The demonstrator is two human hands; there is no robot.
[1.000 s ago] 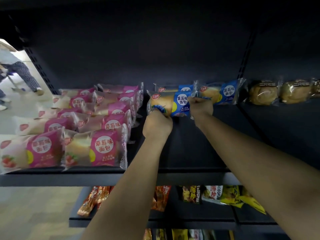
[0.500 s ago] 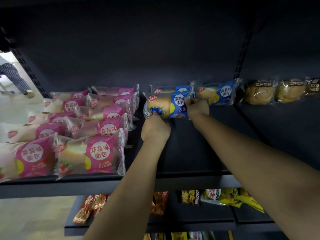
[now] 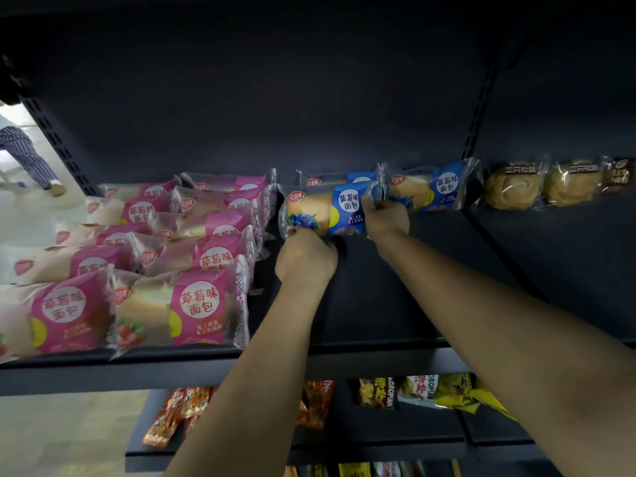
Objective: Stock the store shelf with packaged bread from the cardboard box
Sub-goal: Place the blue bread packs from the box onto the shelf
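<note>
Head camera shows us the blueberry bread packet (image 3: 327,211) far back on the dark store shelf (image 3: 378,304), label toward us, just in front of a second blue packet (image 3: 358,176) and just beside a third blue packet (image 3: 430,187) on its right. We judge the placing nearly done, so the trouble from here lies in the letting go. The packet is soft and seems to stand on its lower edge, and if one end is freed before the other it may tip onto its face or turn askew. A push too far back could squash the second blue packet, and a nudge from the right wrist could knock the third blue packet out of line. Our left hand (image 3: 304,259) has its fingers curled at the packet's lower left corner, pinching the wrapper there. Our right hand (image 3: 385,218) is closed on the crimped seam at the packet's right end, close against the third blue packet; whether it touches, we cannot tell. To the left, pink strawberry bread packets (image 3: 192,304) fill the shelf to its front edge. To the right, round buns in clear wrap (image 3: 512,184) sit at the back. Below, snack bags (image 3: 420,390) lie on a lower shelf. The cardboard box is not in view
</note>
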